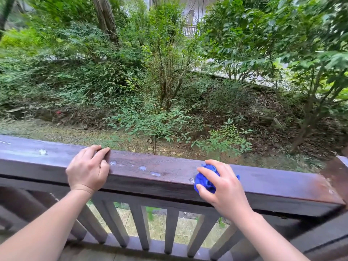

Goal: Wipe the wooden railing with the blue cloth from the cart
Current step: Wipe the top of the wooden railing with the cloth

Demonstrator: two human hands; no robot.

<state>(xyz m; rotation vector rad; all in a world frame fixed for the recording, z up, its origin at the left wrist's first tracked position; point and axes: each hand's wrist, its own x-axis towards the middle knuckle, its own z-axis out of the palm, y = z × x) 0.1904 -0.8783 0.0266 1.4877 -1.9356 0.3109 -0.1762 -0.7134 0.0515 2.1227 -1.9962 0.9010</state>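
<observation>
A dark brown wooden railing (169, 172) runs across the lower half of the view, its flat top rail wet with several water drops. My right hand (224, 187) presses a bunched blue cloth (205, 179) onto the top rail, right of centre. My left hand (88, 168) rests on the rail further left, fingers curled over its far edge, holding no cloth. The cart is out of sight.
Vertical balusters (137, 223) stand under the rail. A corner post (337, 176) and a second rail section meet at the far right. Beyond the railing lie a gravel strip, shrubs and trees on a slope.
</observation>
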